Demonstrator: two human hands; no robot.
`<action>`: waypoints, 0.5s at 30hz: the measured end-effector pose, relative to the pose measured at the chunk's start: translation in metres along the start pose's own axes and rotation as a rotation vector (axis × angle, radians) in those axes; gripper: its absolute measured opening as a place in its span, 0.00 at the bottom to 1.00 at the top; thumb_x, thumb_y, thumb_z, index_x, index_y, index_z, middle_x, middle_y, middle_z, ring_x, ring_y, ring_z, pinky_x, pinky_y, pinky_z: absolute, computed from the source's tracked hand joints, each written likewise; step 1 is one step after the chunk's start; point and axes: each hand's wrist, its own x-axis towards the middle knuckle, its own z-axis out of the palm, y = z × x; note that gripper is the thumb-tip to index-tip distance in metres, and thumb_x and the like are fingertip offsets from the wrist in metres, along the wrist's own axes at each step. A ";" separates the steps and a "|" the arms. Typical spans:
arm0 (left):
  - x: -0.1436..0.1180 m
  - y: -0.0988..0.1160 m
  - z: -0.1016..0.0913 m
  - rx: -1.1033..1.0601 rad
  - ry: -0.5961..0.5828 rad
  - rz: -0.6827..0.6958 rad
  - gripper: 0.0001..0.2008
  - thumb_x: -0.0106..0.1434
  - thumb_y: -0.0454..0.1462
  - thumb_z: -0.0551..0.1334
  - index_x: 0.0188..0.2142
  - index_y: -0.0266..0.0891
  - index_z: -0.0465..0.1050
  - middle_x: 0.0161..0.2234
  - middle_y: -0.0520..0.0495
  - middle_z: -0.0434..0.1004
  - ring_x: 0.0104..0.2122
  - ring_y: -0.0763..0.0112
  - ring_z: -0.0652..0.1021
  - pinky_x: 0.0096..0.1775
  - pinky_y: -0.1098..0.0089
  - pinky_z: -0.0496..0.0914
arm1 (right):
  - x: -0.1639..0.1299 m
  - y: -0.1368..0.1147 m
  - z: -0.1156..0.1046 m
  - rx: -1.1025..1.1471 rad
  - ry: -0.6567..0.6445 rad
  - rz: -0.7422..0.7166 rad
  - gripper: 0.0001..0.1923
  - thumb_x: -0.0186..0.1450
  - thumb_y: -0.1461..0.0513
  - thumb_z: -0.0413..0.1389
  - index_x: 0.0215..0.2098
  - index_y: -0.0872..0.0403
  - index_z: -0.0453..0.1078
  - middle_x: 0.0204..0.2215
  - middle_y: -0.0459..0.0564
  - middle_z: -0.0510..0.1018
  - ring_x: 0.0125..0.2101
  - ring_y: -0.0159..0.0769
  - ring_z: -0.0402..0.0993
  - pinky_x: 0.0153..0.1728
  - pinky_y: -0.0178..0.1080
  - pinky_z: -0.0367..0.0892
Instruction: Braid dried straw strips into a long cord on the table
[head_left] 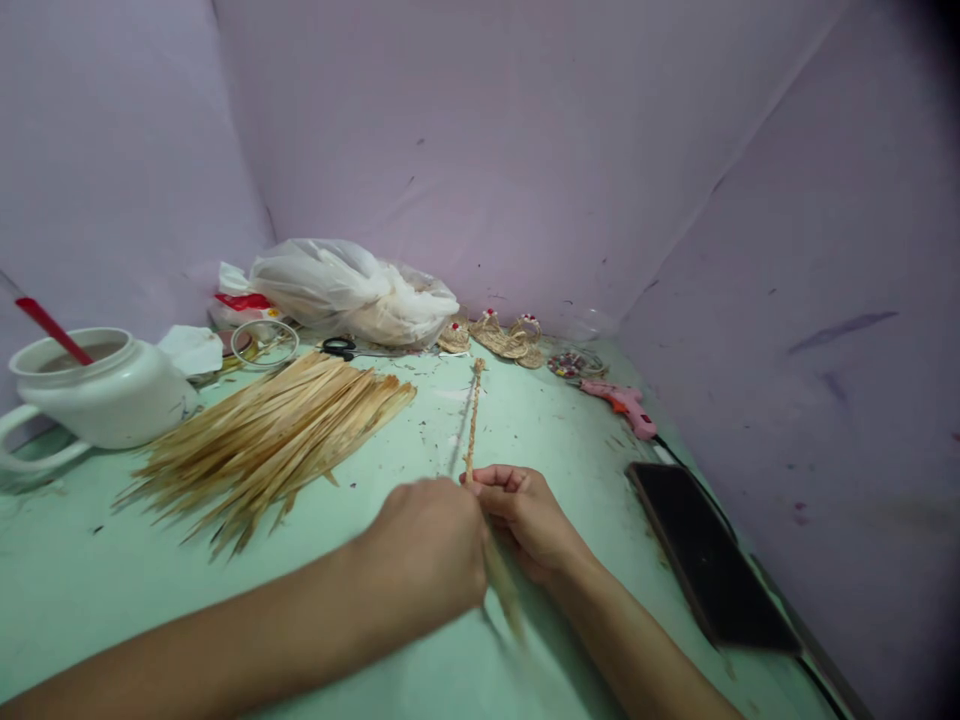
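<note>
A thin braided cord of dried straw-like leaf stretches away from me above the green table. Its near end is pinched by my right hand, thumb against fingers. My left hand is closed at the same spot, its back towards me, so its fingertips are hidden. Below the hands hangs a loose, blurred strip of leaf. To the left lies a fanned pile of dried leaf strips, apart from both hands.
A white mug holding liquid and a red-handled tool stands left. Behind are a plastic bag, black scissors, woven pieces with red beads and beads. A pink glue gun and a phone lie right.
</note>
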 end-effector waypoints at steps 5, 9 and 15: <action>0.025 -0.013 -0.022 -0.448 -0.016 -0.190 0.12 0.51 0.35 0.53 0.36 0.35 0.68 0.20 0.49 0.70 0.17 0.74 0.69 0.21 0.73 0.61 | 0.002 -0.001 -0.004 -0.009 -0.092 0.037 0.13 0.42 0.60 0.63 0.20 0.60 0.68 0.15 0.45 0.71 0.14 0.22 0.61 0.16 0.28 0.53; 0.038 -0.026 -0.009 -0.752 -0.368 -0.198 0.07 0.47 0.37 0.56 0.22 0.33 0.65 0.16 0.51 0.65 0.13 0.79 0.65 0.16 0.77 0.57 | 0.004 -0.001 -0.005 -0.009 -0.103 0.013 0.14 0.40 0.60 0.64 0.23 0.59 0.67 0.16 0.45 0.72 0.19 0.28 0.67 0.22 0.30 0.58; 0.042 -0.030 0.006 -0.263 -0.163 -0.160 0.06 0.45 0.34 0.53 0.15 0.36 0.60 0.10 0.54 0.55 0.12 0.78 0.59 0.17 0.75 0.51 | 0.007 0.006 -0.008 -0.668 0.041 -0.321 0.05 0.50 0.64 0.54 0.21 0.58 0.68 0.17 0.47 0.72 0.19 0.27 0.63 0.20 0.30 0.55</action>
